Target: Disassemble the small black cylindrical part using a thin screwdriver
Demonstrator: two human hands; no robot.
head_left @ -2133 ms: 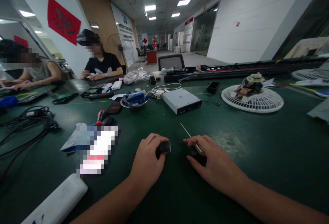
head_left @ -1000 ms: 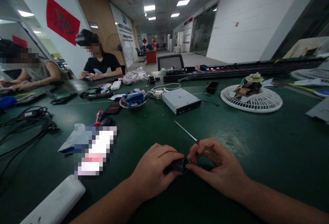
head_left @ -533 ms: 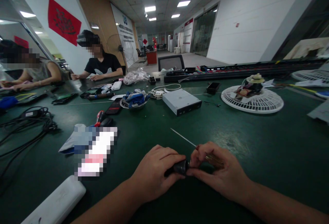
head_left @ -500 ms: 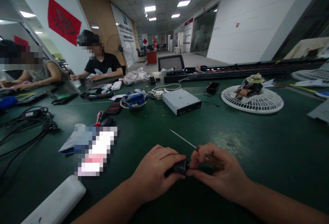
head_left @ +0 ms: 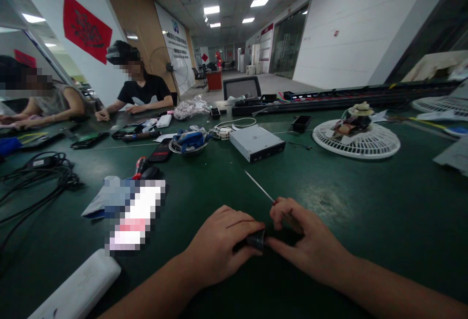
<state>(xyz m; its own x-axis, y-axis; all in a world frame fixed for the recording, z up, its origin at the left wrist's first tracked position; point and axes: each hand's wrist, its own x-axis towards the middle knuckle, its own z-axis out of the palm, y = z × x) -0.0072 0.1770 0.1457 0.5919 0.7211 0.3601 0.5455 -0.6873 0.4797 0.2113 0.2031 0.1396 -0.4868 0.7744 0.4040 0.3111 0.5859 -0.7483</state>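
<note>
Head view, nearest first: the person's left hand (head_left: 221,247) is closed around a short black cylindrical piece (head_left: 258,239), which sits in its fingers just above the dark green mat of the workbench (head_left: 347,197). The right hand (head_left: 309,243) is also closed, pinching a thin steel rod (head_left: 259,186) near its brownish butt end, and its lower fingers reach across to touch the end of the black piece. The rod points up and away to the left, tilted, clear of the mat.

To the left lie a white plastic case (head_left: 75,285) and a packet (head_left: 133,216) whose label is blocked out. Beyond them are a red-handled screwdriver (head_left: 139,167), a tangle of black cable (head_left: 36,177) and a metal bowl (head_left: 188,146) holding blue items. Ahead stands a grey optical drive (head_left: 257,143) with a black front, and to the right a white round fan guard (head_left: 356,139) lies flat with a motor on it.

Farther along the bench, a co-worker (head_left: 141,85) in a black T-shirt has both hands on the table, and another person (head_left: 42,107) sits at far left. On the wall hang a red banner (head_left: 87,27) with dark characters and a white board (head_left: 171,50) with lettering, both too small to read.
</note>
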